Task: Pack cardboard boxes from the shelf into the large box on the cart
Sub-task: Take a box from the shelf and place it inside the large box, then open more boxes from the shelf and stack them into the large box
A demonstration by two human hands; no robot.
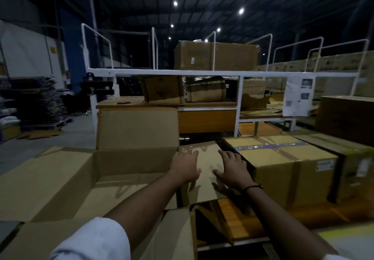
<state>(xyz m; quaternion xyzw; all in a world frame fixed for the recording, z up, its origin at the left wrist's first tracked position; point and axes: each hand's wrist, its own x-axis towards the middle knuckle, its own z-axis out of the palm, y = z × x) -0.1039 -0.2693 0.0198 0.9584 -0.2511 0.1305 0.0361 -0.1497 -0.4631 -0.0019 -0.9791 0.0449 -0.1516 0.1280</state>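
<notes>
The large open cardboard box fills the lower left, its flaps spread out and its back flap standing upright. Its right flap lies folded outward. My left hand and my right hand both rest flat on that flap, fingers straight. A taped, sealed cardboard box sits just right of my right hand. On the white shelf rack behind stand more cardboard boxes: a big one on top and smaller ones on the middle level.
Another brown box stands at the right, with rows of boxes behind it. A stack of flat dark cardboard sits far left on the grey floor. Paper sheets hang on the rack's right side. An orange wooden surface lies below my right arm.
</notes>
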